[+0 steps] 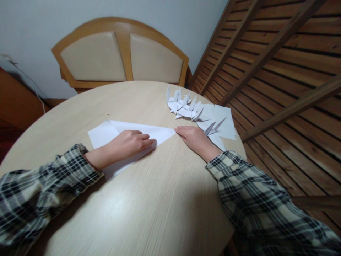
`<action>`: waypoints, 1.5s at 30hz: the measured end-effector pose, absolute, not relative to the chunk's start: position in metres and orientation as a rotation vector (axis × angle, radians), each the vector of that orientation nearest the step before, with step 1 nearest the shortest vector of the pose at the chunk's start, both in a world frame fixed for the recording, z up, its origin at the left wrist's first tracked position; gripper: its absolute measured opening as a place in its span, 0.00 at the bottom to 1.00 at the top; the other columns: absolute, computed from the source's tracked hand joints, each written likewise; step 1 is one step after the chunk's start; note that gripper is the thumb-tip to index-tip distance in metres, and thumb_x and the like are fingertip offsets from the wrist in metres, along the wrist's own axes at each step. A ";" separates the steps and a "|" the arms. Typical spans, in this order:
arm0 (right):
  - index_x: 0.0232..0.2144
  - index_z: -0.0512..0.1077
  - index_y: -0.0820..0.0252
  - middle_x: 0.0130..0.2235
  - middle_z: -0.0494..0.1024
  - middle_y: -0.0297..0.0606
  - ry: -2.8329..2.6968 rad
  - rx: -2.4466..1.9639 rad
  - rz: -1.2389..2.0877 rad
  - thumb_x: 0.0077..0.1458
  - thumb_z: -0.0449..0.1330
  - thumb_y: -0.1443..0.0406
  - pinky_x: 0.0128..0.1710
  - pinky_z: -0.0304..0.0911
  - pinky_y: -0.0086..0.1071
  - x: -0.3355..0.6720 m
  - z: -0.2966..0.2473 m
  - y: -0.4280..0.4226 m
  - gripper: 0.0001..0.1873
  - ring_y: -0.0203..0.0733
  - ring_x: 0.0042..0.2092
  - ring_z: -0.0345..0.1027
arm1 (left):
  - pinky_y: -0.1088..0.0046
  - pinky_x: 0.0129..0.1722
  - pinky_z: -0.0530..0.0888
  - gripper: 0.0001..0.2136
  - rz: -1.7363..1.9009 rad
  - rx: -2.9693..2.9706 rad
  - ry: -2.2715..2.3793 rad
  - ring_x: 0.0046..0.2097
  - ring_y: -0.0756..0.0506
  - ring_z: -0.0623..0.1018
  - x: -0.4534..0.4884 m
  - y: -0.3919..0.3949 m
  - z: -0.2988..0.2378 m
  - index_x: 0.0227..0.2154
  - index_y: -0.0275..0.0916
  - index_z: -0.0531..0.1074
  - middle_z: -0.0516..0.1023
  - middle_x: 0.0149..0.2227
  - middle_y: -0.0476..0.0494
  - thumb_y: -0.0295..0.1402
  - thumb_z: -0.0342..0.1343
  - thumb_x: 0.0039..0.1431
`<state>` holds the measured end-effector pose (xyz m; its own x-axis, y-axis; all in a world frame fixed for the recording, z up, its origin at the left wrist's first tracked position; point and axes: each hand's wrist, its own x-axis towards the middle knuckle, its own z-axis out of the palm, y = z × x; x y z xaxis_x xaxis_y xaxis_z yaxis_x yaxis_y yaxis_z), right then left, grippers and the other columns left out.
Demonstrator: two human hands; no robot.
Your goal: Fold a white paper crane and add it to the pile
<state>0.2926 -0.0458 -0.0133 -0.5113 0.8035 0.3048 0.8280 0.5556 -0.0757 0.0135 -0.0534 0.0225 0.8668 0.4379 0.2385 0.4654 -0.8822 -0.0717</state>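
Observation:
A white sheet of paper (130, 127), folded to a long point on the right, lies on the table. My left hand (128, 144) is over its middle with the fingers curled in and close together; nothing shows between them. Whether it presses on the paper I cannot tell. At the narrow right tip, my right hand (193, 138) has its fingers together on the paper, palm down; the thumb is mostly hidden. Just beyond that hand, a folded paper crane (213, 128) stands near several other white paper cranes (185, 106).
Flat white sheets (225, 122) lie near the right edge of the round wooden table (149, 206). A padded chair back (124, 53) rises behind the far edge. On the right is a slatted wooden partition (282, 71). A white cable (39, 96) hangs at the left wall.

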 end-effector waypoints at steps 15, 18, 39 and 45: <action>0.48 0.74 0.62 0.50 0.78 0.42 -2.483 -1.356 -0.143 0.61 0.53 0.71 0.52 0.66 0.37 0.291 -0.011 -0.048 0.15 0.45 0.52 0.72 | 0.68 0.28 0.67 0.15 -0.227 -2.690 -0.580 0.27 0.46 0.72 0.050 -0.036 0.005 0.36 0.35 0.72 0.75 0.26 0.43 0.33 0.40 0.68; 0.47 0.75 0.62 0.49 0.78 0.43 -2.465 -1.346 -0.129 0.61 0.53 0.71 0.51 0.66 0.38 0.292 -0.013 -0.046 0.15 0.45 0.50 0.73 | 0.67 0.34 0.70 0.15 -0.291 -2.716 -0.568 0.32 0.45 0.74 0.051 -0.033 0.004 0.34 0.35 0.73 0.75 0.30 0.41 0.34 0.42 0.68; 0.42 0.76 0.59 0.46 0.80 0.40 -2.343 -1.463 -0.038 0.57 0.53 0.74 0.47 0.64 0.35 0.295 -0.012 -0.043 0.16 0.44 0.48 0.72 | 0.57 0.58 0.70 0.16 -0.639 -3.172 -0.531 0.59 0.44 0.71 0.048 -0.012 -0.012 0.52 0.38 0.71 0.74 0.55 0.37 0.32 0.43 0.68; 0.41 0.77 0.60 0.46 0.80 0.41 -2.322 -1.488 -0.037 0.58 0.53 0.73 0.48 0.64 0.36 0.298 -0.015 -0.041 0.15 0.45 0.49 0.72 | 0.57 0.59 0.69 0.17 -0.564 -3.142 -0.518 0.60 0.43 0.70 0.049 -0.012 -0.010 0.53 0.36 0.70 0.73 0.56 0.35 0.32 0.42 0.69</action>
<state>0.2977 -0.0405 -0.0150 -0.3663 0.8704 0.3289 0.8804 0.4386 -0.1805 0.0486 -0.0120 -0.0095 0.8882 0.3266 0.3232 0.2944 -0.9445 0.1455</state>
